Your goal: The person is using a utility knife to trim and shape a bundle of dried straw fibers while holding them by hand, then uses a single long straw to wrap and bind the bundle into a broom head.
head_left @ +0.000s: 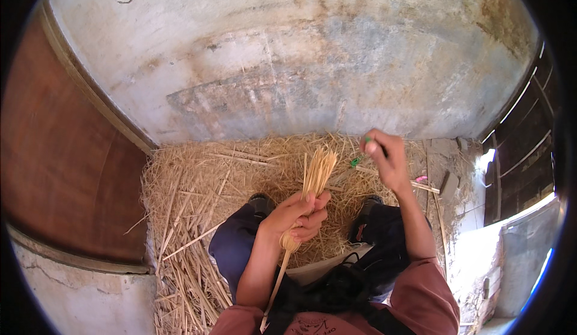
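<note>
Straw everywhere underfoot (pixel 192 215), and I'm watching the left hand (pixel 297 216) clamping a tight bundle of straw stalks (pixel 317 175) upright between the knees, fingers wrapped full round it. The right hand (pixel 384 160) is lifting out to the side, pinching something small and green — a thread or tie end, I'm judging, though it's too small to tell. Binding step, I'd say; next it's calling for a firm wrap round the bundle without loosening that grip.
</note>
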Demonstrator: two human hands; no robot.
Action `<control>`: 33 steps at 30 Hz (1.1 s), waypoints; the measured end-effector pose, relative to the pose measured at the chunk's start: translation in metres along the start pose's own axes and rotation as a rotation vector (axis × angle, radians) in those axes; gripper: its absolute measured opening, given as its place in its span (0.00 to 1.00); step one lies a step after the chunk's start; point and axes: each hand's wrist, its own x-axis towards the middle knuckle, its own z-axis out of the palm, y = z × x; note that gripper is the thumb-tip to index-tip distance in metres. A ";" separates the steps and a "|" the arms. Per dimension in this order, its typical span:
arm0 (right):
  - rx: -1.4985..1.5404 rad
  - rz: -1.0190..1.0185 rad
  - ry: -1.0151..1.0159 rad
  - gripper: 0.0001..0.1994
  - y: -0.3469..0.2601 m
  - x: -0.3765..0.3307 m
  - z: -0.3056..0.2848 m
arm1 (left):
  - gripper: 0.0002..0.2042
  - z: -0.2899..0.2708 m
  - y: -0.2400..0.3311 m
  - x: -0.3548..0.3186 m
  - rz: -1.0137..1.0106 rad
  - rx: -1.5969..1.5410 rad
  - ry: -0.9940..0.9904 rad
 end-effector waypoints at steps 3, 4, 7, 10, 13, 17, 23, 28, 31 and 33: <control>-0.081 -0.274 -0.143 0.14 -0.014 -0.010 0.019 | 0.22 0.000 -0.003 0.002 0.021 0.000 0.024; -0.126 -0.295 -0.176 0.14 -0.023 -0.013 0.026 | 0.22 0.002 -0.003 0.003 0.012 0.037 0.046; -0.225 -0.241 -0.167 0.14 -0.021 -0.013 0.031 | 0.22 0.004 -0.001 0.004 -0.002 0.161 0.080; -0.319 -0.055 -0.038 0.13 -0.003 0.006 0.022 | 0.21 0.006 0.000 0.001 -0.002 0.272 0.093; -0.269 0.023 -0.014 0.14 -0.002 0.003 0.005 | 0.21 0.011 0.004 0.001 -0.008 0.346 0.192; -0.194 -0.164 -0.159 0.16 -0.035 -0.009 0.027 | 0.20 0.008 -0.004 0.008 0.014 0.558 0.423; -0.449 0.049 -0.027 0.15 0.010 0.007 0.015 | 0.17 0.017 -0.004 0.013 -0.002 0.671 0.508; -0.279 -0.141 -0.145 0.13 -0.010 -0.006 0.020 | 0.14 0.012 -0.006 0.012 0.040 0.702 0.579; -0.389 -0.226 -0.241 0.12 -0.025 -0.013 0.044 | 0.14 0.013 -0.010 0.017 0.074 0.832 0.661; -0.438 -0.231 -0.207 0.12 -0.012 -0.007 0.045 | 0.14 0.000 -0.012 0.019 0.106 0.995 0.739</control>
